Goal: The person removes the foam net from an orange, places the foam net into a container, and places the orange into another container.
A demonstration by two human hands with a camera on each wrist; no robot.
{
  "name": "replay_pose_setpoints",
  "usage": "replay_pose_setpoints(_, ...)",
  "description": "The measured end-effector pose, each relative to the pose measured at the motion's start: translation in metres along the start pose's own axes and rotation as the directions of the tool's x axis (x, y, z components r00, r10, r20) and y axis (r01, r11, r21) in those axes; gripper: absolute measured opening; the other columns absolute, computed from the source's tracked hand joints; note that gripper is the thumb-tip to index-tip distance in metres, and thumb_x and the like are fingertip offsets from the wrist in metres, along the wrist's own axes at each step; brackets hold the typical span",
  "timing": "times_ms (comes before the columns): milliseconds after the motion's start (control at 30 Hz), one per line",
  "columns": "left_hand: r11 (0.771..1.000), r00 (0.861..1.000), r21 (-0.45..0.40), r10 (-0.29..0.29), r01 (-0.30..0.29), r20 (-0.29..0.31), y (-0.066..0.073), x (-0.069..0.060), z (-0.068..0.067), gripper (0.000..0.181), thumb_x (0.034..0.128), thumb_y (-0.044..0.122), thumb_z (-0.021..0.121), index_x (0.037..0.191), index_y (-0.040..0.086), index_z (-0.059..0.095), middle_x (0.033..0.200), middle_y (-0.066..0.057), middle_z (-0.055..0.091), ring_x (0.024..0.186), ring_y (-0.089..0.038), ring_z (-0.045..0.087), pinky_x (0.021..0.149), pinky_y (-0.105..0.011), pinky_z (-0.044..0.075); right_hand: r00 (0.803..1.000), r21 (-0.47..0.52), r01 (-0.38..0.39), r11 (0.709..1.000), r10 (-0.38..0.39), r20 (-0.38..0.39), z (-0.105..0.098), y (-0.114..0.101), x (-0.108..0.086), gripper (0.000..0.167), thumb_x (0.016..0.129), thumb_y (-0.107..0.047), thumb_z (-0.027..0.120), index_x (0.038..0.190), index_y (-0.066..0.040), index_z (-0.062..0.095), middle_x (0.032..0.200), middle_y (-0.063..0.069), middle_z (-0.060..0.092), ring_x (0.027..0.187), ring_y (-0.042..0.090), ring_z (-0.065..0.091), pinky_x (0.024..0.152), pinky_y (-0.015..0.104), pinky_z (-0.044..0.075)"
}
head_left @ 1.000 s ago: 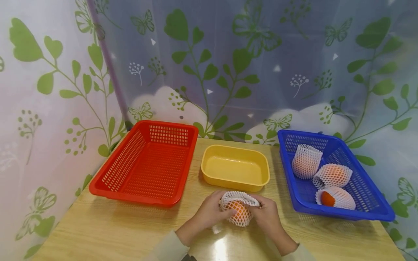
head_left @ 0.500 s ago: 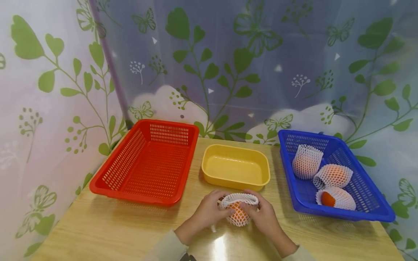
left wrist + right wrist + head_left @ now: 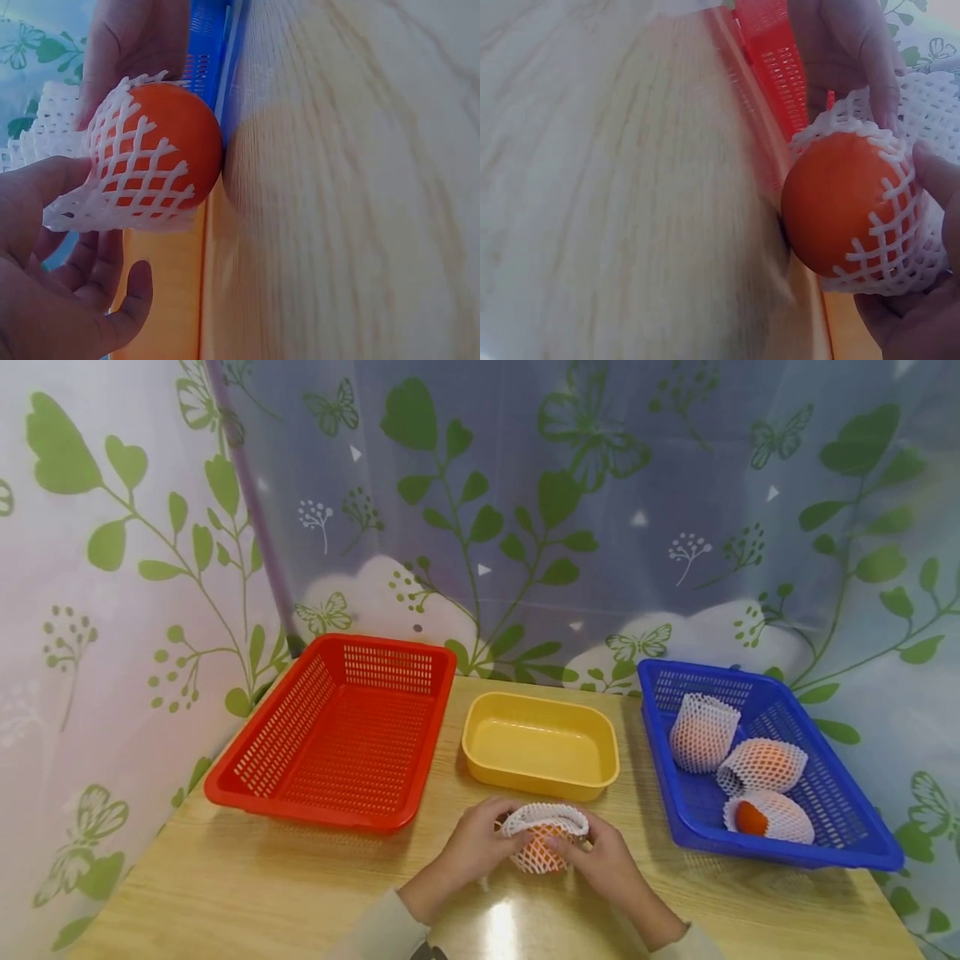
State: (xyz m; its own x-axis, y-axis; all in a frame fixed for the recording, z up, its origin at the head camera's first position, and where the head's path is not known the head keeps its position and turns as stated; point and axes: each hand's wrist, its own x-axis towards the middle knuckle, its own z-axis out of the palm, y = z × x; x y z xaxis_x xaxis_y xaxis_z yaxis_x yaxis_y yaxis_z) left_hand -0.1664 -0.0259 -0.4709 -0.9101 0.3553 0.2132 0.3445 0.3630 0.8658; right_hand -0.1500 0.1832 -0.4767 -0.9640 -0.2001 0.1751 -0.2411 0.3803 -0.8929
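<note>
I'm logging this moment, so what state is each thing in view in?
Orange fruit: partly bare, partly netted
Foam net: around the fruit, not fully covering it
Left hand: gripping the net
Right hand: gripping the net
Red basket: upright, empty
Yellow tray: upright, empty
Blue basket: upright, partly filled
Three netted fruits: in blue basket, nearest partly bare

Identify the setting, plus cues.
Probably a staged indoor tabletop setup, not a working kitchen or shop, though the frames can't confirm it. Cues: a wood-grain table, leaf-and-butterfly sheeting behind it, and a red basket, yellow tub and blue basket spread across.
</note>
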Motion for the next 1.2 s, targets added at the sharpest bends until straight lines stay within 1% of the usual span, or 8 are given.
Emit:
replay_pose_setpoints(200,1.000,1.000,0.024,0.007,-0.007,0.000,-0.0001,-0.0004,-0.0007,0.035,0.0820,0.017,0.078,0.113,0.008,0.066,0.108,-0.003,0.063,0.100,-0.017,0.058,0.085,-0.029,0.050,0.998,-0.031,-0.005,1.000,0.007,0.062,-0.0030,-0.0035,0.0029,0.032,0.087,-0.019,0.073,0.114,-0.005,0.066,0.104,0.003,0.070,0.098,0.012,0.062,0.085,0.030,0.051)
replay_pose_setpoints(433,1.000,1.000,0.007,0.000,0.000,0.014,0.0008,-0.0017,-0.0006,0.048,0.0801,0.022,0.080,0.122,0.008,0.060,0.114,-0.005,0.062,0.102,-0.019,0.058,0.085,-0.029,0.050,0.997,-0.080,0.010,0.997,-0.004,0.073,-0.0076,-0.0023,0.0070,0.031,0.084,-0.021,0.075,0.109,-0.004,0.070,0.099,0.004,0.072,0.094,0.010,0.063,0.081,0.029,0.052)
replay_pose_setpoints(533,1.000,1.000,0.000,0.001,-0.001,0.024,0.0008,-0.0022,0.0002,0.051,0.0795,0.023,0.080,0.123,0.010,0.058,0.117,-0.005,0.061,0.103,-0.019,0.056,0.084,-0.028,0.049,0.998,-0.106,0.023,0.994,-0.016,0.066,-0.0078,-0.0009,0.0077,0.031,0.083,-0.019,0.077,0.109,-0.004,0.071,0.098,0.003,0.073,0.091,0.008,0.063,0.079,0.028,0.052)
replay_pose_setpoints(667,1.000,0.999,0.015,0.017,-0.017,0.030,-0.0005,-0.0025,0.0020,0.052,0.0789,0.025,0.081,0.123,0.010,0.059,0.118,-0.006,0.060,0.103,-0.019,0.056,0.084,-0.028,0.048,1.000,-0.130,0.012,0.991,-0.010,0.017,-0.0061,-0.0017,0.0078,0.031,0.080,-0.014,0.079,0.108,-0.004,0.073,0.099,0.003,0.074,0.093,0.008,0.064,0.081,0.028,0.052)
replay_pose_setpoints(767,0.999,0.999,0.024,0.034,-0.034,0.026,-0.0019,-0.0023,0.0034,0.052,0.0782,0.025,0.082,0.122,0.008,0.059,0.117,-0.007,0.060,0.102,-0.019,0.056,0.085,-0.029,0.048,1.000,-0.127,-0.007,0.992,0.004,-0.027,-0.0051,-0.0037,0.0074,0.032,0.078,-0.011,0.080,0.109,-0.005,0.074,0.102,0.003,0.074,0.098,0.010,0.064,0.085,0.028,0.051)
replay_pose_setpoints(867,0.998,0.999,0.041,0.042,-0.043,0.027,-0.0037,-0.0021,0.0050,0.051,0.0781,0.025,0.082,0.121,0.009,0.060,0.115,-0.005,0.060,0.102,-0.018,0.056,0.086,-0.029,0.048,0.999,-0.126,-0.005,0.992,0.000,-0.037,-0.0048,-0.0050,0.0068,0.033,0.078,-0.011,0.080,0.109,-0.004,0.074,0.103,0.005,0.073,0.098,0.010,0.064,0.085,0.027,0.051)
replay_pose_setpoints(1100,0.998,0.999,0.055,0.033,-0.035,0.039,-0.0042,-0.0027,0.0050,0.048,0.0778,0.026,0.082,0.118,0.008,0.063,0.111,-0.005,0.061,0.099,-0.018,0.057,0.086,-0.030,0.049,0.999,-0.052,0.031,0.998,-0.029,0.040,-0.0066,-0.0056,0.0039,0.025,0.084,-0.011,0.076,0.105,0.000,0.071,0.095,0.006,0.073,0.088,0.004,0.062,0.078,0.027,0.052)
replay_pose_setpoints(1200,0.998,0.999,0.048,0.027,-0.029,0.039,-0.0020,-0.0028,0.0038,0.048,0.0782,0.025,0.081,0.119,0.008,0.063,0.111,-0.005,0.061,0.100,-0.019,0.057,0.088,-0.032,0.049,0.998,-0.046,0.053,0.998,-0.051,0.049,-0.0077,-0.0048,0.0035,0.022,0.085,-0.009,0.074,0.104,0.001,0.070,0.094,0.005,0.072,0.086,0.003,0.062,0.078,0.028,0.052)
